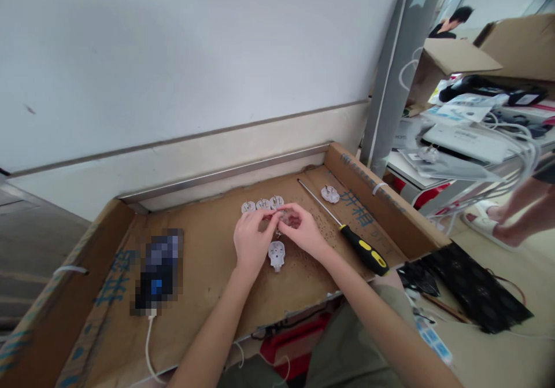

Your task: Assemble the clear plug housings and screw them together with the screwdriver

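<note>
My left hand [253,239] and my right hand [306,229] meet over the middle of the cardboard tray [208,284], fingertips pinched together. Whatever small piece lies between them is mostly hidden by the fingers. Just beyond the fingers, a row of white plug parts with metal pins [248,207] lies on the cardboard. Closer to me, below my fingertips, rests a white plug part [276,253] with a narrow tail. Right of my hands is a long screwdriver [363,249] with a black and yellow handle, and beyond its shaft another white plug part [330,195].
Small dark specks [323,226] are scattered right of my hands. A pixelated dark device [159,272] with a white cable [148,342] lies at left. Cardboard walls [385,203] edge the tray. A cluttered table [468,139] and another person's legs [511,209] are at right.
</note>
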Demonstrator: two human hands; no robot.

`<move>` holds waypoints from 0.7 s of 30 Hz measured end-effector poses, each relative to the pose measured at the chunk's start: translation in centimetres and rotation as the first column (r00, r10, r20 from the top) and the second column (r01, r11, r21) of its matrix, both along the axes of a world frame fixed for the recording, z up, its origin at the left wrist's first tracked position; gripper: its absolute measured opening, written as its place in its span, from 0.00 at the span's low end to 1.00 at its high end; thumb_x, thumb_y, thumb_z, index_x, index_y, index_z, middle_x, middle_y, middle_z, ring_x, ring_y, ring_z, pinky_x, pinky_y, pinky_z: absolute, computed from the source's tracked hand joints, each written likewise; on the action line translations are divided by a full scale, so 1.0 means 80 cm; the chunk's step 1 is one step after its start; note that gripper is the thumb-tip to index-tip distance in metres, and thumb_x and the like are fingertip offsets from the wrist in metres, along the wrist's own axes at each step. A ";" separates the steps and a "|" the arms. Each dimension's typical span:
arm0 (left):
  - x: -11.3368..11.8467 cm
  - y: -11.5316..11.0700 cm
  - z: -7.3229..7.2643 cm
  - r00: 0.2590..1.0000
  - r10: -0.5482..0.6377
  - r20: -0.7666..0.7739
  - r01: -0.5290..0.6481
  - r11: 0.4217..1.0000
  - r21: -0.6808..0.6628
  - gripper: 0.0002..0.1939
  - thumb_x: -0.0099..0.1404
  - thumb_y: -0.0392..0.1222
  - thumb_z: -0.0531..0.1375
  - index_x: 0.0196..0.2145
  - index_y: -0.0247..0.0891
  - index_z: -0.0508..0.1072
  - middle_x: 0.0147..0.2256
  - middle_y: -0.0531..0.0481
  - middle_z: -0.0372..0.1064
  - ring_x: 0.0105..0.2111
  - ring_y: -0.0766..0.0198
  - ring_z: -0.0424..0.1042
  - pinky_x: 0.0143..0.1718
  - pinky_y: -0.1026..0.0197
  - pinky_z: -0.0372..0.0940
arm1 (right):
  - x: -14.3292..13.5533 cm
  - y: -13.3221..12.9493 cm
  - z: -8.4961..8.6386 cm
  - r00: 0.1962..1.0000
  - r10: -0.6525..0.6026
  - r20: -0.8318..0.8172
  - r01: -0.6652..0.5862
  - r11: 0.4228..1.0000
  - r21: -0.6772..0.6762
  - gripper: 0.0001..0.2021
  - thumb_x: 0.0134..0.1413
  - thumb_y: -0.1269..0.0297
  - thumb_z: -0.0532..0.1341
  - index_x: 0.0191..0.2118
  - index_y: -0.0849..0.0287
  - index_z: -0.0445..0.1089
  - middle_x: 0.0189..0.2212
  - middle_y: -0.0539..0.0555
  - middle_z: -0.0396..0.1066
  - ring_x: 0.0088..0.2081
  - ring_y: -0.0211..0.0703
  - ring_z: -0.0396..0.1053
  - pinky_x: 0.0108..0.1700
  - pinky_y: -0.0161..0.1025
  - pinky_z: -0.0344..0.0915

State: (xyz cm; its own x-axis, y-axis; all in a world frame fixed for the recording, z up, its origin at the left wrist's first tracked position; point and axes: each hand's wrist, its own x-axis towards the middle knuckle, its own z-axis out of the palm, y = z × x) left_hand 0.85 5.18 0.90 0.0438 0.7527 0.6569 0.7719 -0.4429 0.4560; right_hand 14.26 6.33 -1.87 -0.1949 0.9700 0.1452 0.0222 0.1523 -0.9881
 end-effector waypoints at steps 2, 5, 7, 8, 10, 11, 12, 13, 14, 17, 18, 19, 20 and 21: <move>-0.002 0.000 0.001 0.997 -0.078 0.026 0.077 0.997 0.013 0.07 0.63 0.45 0.59 0.33 0.40 0.74 0.31 0.52 0.75 0.34 0.63 0.70 0.38 0.59 0.64 | 0.001 0.000 0.001 0.997 0.054 -0.061 -0.057 0.997 -0.049 0.16 0.58 0.60 0.58 0.48 0.65 0.63 0.36 0.53 0.66 0.33 0.31 0.66 0.35 0.32 0.68; -0.004 -0.001 0.003 0.986 -0.145 0.078 0.147 0.989 -0.010 0.07 0.64 0.44 0.58 0.34 0.41 0.75 0.32 0.51 0.75 0.35 0.62 0.69 0.40 0.57 0.63 | 0.003 -0.001 0.003 0.981 0.132 -0.142 -0.149 0.982 -0.113 0.17 0.59 0.61 0.57 0.51 0.64 0.61 0.35 0.52 0.66 0.29 0.28 0.64 0.28 0.27 0.65; -0.004 0.000 0.003 0.980 -0.148 0.135 0.156 0.986 -0.054 0.07 0.63 0.44 0.59 0.33 0.41 0.75 0.33 0.51 0.74 0.36 0.62 0.69 0.42 0.56 0.63 | 0.004 -0.001 0.004 0.969 0.159 -0.190 -0.187 0.972 -0.140 0.18 0.59 0.62 0.56 0.53 0.64 0.60 0.34 0.52 0.65 0.28 0.28 0.63 0.26 0.26 0.64; -0.004 0.000 0.003 0.972 -0.144 0.185 0.163 0.983 -0.088 0.07 0.62 0.45 0.59 0.34 0.42 0.75 0.33 0.50 0.74 0.37 0.61 0.69 0.42 0.55 0.63 | 0.003 -0.001 0.004 0.964 0.165 -0.211 -0.199 0.968 -0.151 0.18 0.59 0.62 0.56 0.53 0.64 0.59 0.34 0.52 0.65 0.28 0.28 0.63 0.26 0.26 0.64; -0.003 0.001 0.002 0.939 -0.125 0.322 0.187 0.968 -0.170 0.08 0.60 0.45 0.61 0.36 0.42 0.75 0.35 0.50 0.73 0.37 0.61 0.70 0.41 0.56 0.64 | 0.002 -0.002 0.005 0.954 0.170 -0.247 -0.216 0.961 -0.171 0.17 0.59 0.64 0.57 0.52 0.64 0.59 0.35 0.52 0.65 0.28 0.28 0.63 0.26 0.26 0.65; -0.002 0.002 0.001 0.914 -0.111 0.390 0.206 0.955 -0.212 0.09 0.59 0.46 0.62 0.37 0.42 0.74 0.36 0.50 0.73 0.37 0.62 0.70 0.40 0.57 0.65 | 0.002 -0.003 0.006 0.950 0.172 -0.262 -0.224 0.957 -0.182 0.16 0.58 0.65 0.57 0.51 0.64 0.60 0.35 0.52 0.65 0.28 0.28 0.63 0.26 0.26 0.65; -0.001 0.003 0.000 0.891 -0.097 0.444 0.225 0.943 -0.246 0.11 0.58 0.46 0.63 0.38 0.41 0.74 0.36 0.49 0.73 0.36 0.62 0.71 0.39 0.57 0.65 | 0.001 -0.003 0.007 0.945 0.175 -0.276 -0.232 0.953 -0.192 0.16 0.58 0.65 0.57 0.51 0.64 0.61 0.36 0.52 0.65 0.29 0.28 0.64 0.27 0.26 0.65; 0.000 0.004 0.000 0.874 -0.086 0.478 0.239 0.933 -0.269 0.12 0.57 0.46 0.63 0.39 0.41 0.73 0.36 0.49 0.73 0.36 0.62 0.71 0.40 0.58 0.65 | 0.001 -0.004 0.009 0.941 0.176 -0.288 -0.240 0.949 -0.203 0.15 0.58 0.66 0.58 0.50 0.64 0.61 0.36 0.53 0.65 0.29 0.28 0.64 0.27 0.26 0.66; 0.000 0.005 -0.001 0.868 -0.079 0.491 0.244 0.928 -0.283 0.12 0.57 0.46 0.63 0.38 0.41 0.73 0.36 0.49 0.73 0.36 0.62 0.71 0.40 0.58 0.65 | 0.002 -0.005 0.011 0.938 0.176 -0.299 -0.246 0.945 -0.216 0.15 0.57 0.67 0.58 0.49 0.65 0.62 0.37 0.53 0.66 0.30 0.28 0.65 0.27 0.26 0.66; -0.002 0.005 0.000 0.877 -0.077 0.473 0.233 0.931 -0.280 0.12 0.58 0.47 0.62 0.40 0.40 0.73 0.38 0.49 0.73 0.37 0.62 0.71 0.41 0.58 0.65 | 0.009 -0.004 0.017 0.937 0.132 -0.324 -0.224 0.937 -0.267 0.17 0.57 0.66 0.59 0.51 0.64 0.61 0.38 0.54 0.66 0.31 0.30 0.66 0.29 0.28 0.68; -0.004 0.005 0.001 0.891 -0.075 0.447 0.215 0.938 -0.271 0.12 0.60 0.47 0.60 0.40 0.41 0.72 0.39 0.48 0.72 0.38 0.62 0.70 0.41 0.58 0.65 | 0.012 -0.003 0.018 0.940 0.089 -0.329 -0.188 0.940 -0.286 0.18 0.57 0.66 0.58 0.52 0.64 0.60 0.39 0.54 0.66 0.32 0.31 0.67 0.29 0.28 0.68; -0.006 0.004 0.002 0.917 -0.070 0.394 0.185 0.947 -0.263 0.12 0.61 0.47 0.59 0.41 0.41 0.72 0.40 0.48 0.72 0.38 0.61 0.70 0.41 0.57 0.65 | 0.016 -0.001 0.019 0.943 0.029 -0.331 -0.136 0.944 -0.302 0.19 0.58 0.65 0.58 0.54 0.64 0.59 0.39 0.55 0.66 0.32 0.31 0.67 0.29 0.28 0.68; -0.008 0.004 0.002 0.949 -0.062 0.308 0.145 0.956 -0.255 0.11 0.63 0.47 0.58 0.41 0.42 0.73 0.40 0.48 0.72 0.39 0.60 0.69 0.42 0.56 0.64 | 0.019 0.002 0.019 0.943 -0.039 -0.331 -0.071 0.946 -0.315 0.20 0.59 0.64 0.57 0.55 0.63 0.58 0.40 0.55 0.66 0.32 0.30 0.66 0.29 0.28 0.67; -0.010 0.004 0.002 0.980 -0.057 0.193 0.106 0.963 -0.249 0.11 0.63 0.47 0.57 0.41 0.42 0.73 0.40 0.48 0.72 0.40 0.59 0.69 0.43 0.55 0.63 | 0.022 0.004 0.019 0.938 -0.109 -0.328 -0.003 0.946 -0.324 0.20 0.59 0.63 0.56 0.55 0.63 0.57 0.41 0.55 0.65 0.32 0.30 0.66 0.29 0.28 0.67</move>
